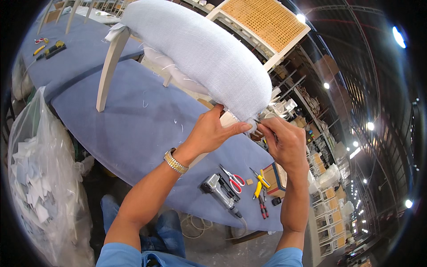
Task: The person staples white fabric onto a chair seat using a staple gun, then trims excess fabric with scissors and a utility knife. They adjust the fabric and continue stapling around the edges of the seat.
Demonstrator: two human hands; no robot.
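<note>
A pale chair with a light grey-blue fabric seat (209, 58) rests tilted on the table. White threads and a loose fabric edge hang along the seat's underside. My left hand (211, 131) is closed around the top of the near chair leg (228, 119), its thumb pressed toward the bunched fabric (252, 125) at the seat corner. Against that same corner, my right hand (284, 140) pinches something small and dark-tipped that its fingers mostly hide. The cane-panelled backrest (262, 22) rises at the far side.
On the blue-covered table (133, 129) lie a staple gun (220, 191) with a hose, red-handled scissors (234, 180), yellow-handled pliers (262, 180), and a small box (275, 178). A clear bag of scraps (40, 178) stands left. Other tools (52, 50) lie farther left.
</note>
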